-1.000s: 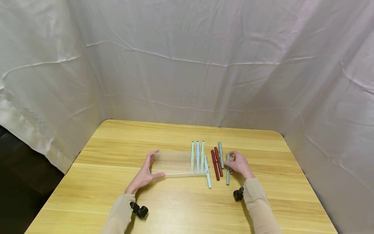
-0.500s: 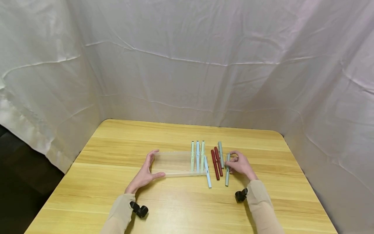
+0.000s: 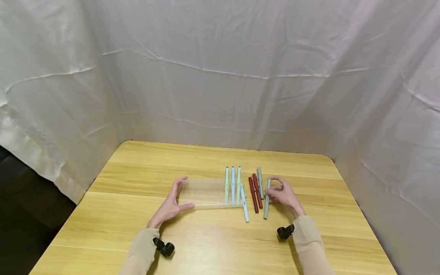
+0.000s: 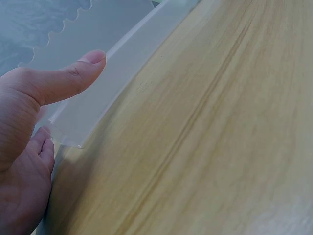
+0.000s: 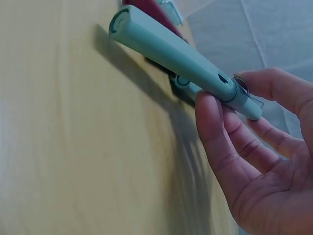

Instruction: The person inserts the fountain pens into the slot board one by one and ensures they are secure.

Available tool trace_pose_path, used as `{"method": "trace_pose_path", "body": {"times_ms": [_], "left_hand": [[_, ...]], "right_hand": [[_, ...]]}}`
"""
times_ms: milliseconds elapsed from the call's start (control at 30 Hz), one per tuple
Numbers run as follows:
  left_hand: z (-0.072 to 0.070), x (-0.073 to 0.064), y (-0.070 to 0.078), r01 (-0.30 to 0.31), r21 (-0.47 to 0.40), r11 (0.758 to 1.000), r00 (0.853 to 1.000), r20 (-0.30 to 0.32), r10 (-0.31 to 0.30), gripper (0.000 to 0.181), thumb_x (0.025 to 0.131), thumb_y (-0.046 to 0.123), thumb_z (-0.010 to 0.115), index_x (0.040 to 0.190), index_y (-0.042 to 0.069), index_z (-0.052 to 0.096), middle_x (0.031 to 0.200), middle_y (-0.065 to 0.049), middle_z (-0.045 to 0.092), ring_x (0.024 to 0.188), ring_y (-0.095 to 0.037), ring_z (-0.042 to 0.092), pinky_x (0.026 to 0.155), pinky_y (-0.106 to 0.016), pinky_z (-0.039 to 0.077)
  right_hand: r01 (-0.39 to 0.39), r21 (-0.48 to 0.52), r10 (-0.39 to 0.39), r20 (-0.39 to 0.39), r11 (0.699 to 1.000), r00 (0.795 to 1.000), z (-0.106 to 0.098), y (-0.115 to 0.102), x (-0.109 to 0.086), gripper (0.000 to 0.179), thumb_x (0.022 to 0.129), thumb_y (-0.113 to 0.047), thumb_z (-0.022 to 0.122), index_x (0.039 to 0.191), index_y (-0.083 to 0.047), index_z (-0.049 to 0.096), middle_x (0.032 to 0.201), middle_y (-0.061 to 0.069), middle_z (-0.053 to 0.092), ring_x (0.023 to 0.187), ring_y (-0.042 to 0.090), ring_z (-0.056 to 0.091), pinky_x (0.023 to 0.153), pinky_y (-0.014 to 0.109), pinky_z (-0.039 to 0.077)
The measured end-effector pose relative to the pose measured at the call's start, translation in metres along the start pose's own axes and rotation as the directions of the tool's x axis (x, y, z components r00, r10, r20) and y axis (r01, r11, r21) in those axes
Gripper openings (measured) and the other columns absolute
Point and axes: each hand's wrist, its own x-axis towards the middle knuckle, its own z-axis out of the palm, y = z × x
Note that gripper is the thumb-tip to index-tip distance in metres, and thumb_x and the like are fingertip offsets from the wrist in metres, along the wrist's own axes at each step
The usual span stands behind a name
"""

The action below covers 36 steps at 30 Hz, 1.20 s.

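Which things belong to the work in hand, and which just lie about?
Probably in the job:
translucent notched rack
held grey-green pen
other grey-green pen
two dark red pens
two light blue pens
two light green pens

Apparently surroundings:
wooden table
curtain
wrist cameras

the left hand point(image 4: 24, 110) comes in from the left, its thumb point(image 4: 73, 79) pressed on the near wall of a clear plastic holder point(image 4: 90, 115), its other fingers point(image 4: 46, 152) partly hidden below. the holder's far side has a scalloped edge, with blue-grey cloth point(image 4: 22, 32) behind. wood-grain counter point(image 4: 205, 127) fills the right, a soft shadow beside the holder's near corner.
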Motion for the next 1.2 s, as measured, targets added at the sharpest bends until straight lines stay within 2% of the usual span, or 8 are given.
{"method": "trace_pose_path", "body": {"times_ms": [167, 367, 633, 933, 1067, 1200], "left_hand": [[0.000, 0.000, -0.001, -0.001, -0.003, 1.000, 1.000, -0.001, 0.001, 0.101, 0.080, 0.015, 0.085, 0.157, 0.016, 0.020, 0.168, -0.021, 0.012, 0.155, -0.048, 0.004, 0.127, -0.064, 0.005], [0.000, 0.001, -0.001, -0.007, -0.001, 1.000, 1.000, -0.004, 0.007, 0.101, 0.079, 0.015, 0.085, 0.157, 0.016, 0.020, 0.167, -0.020, 0.014, 0.155, -0.047, 0.005, 0.127, -0.064, 0.006], [0.001, 0.000, 0.000, -0.002, -0.003, 1.000, 1.000, -0.005, 0.002, 0.101, 0.079, 0.014, 0.085, 0.157, 0.015, 0.020, 0.167, -0.021, 0.014, 0.155, -0.048, 0.005, 0.127, -0.064, 0.006], [0.001, 0.000, 0.001, -0.002, -0.003, 1.000, 1.000, 0.000, 0.002, 0.101, 0.080, 0.013, 0.084, 0.157, 0.015, 0.019, 0.167, -0.021, 0.013, 0.155, -0.048, 0.005, 0.127, -0.064, 0.006], [0.001, 0.000, 0.000, 0.004, -0.001, 1.000, 1.000, 0.000, -0.004, 0.101, 0.080, 0.014, 0.085, 0.157, 0.016, 0.019, 0.168, -0.021, 0.012, 0.155, -0.048, 0.005, 0.127, -0.064, 0.005], [0.001, 0.000, -0.001, 0.004, 0.006, 1.000, 1.000, -0.002, -0.004, 0.102, 0.079, 0.015, 0.085, 0.157, 0.017, 0.019, 0.168, -0.020, 0.012, 0.155, -0.049, 0.006, 0.127, -0.064, 0.006]], "right_hand": [[0.030, 0.031, -0.029, -0.012, 0.999, 0.999, 0.002, -0.003, -0.002, 0.066, 0.095, -0.006, 0.067, 0.150, 0.001, 0.031, 0.089, 0.003, 0.068, 0.070, 0.014, 0.071, 0.072, 0.037, 0.066], [0.094, 0.079, -0.093, -0.016, 0.992, 0.996, 0.006, -0.010, -0.004, 0.068, 0.095, -0.008, 0.068, 0.151, 0.000, 0.030, 0.093, 0.004, 0.065, 0.073, 0.014, 0.072, 0.079, 0.047, 0.066], [0.151, 0.108, -0.147, -0.038, 0.983, 0.988, 0.015, -0.022, -0.007, 0.062, 0.095, -0.006, 0.067, 0.148, -0.007, 0.035, 0.094, 0.005, 0.064, 0.077, 0.014, 0.071, 0.083, 0.055, 0.063], [0.258, 0.137, -0.254, -0.050, 0.956, 0.966, 0.029, -0.036, -0.007, 0.063, 0.095, -0.004, 0.067, 0.148, -0.002, 0.034, 0.095, 0.004, 0.066, 0.079, 0.012, 0.074, 0.080, 0.049, 0.065], [0.297, 0.155, -0.293, -0.049, 0.942, 0.955, 0.037, -0.043, -0.007, 0.059, 0.095, -0.003, 0.067, 0.146, -0.007, 0.038, 0.096, 0.005, 0.066, 0.080, 0.012, 0.074, 0.076, 0.043, 0.066], [0.321, 0.157, -0.318, -0.044, 0.934, 0.947, 0.047, -0.051, -0.006, 0.058, 0.095, -0.004, 0.067, 0.146, -0.010, 0.040, 0.097, 0.004, 0.064, 0.081, 0.012, 0.074, 0.077, 0.045, 0.066]]}}
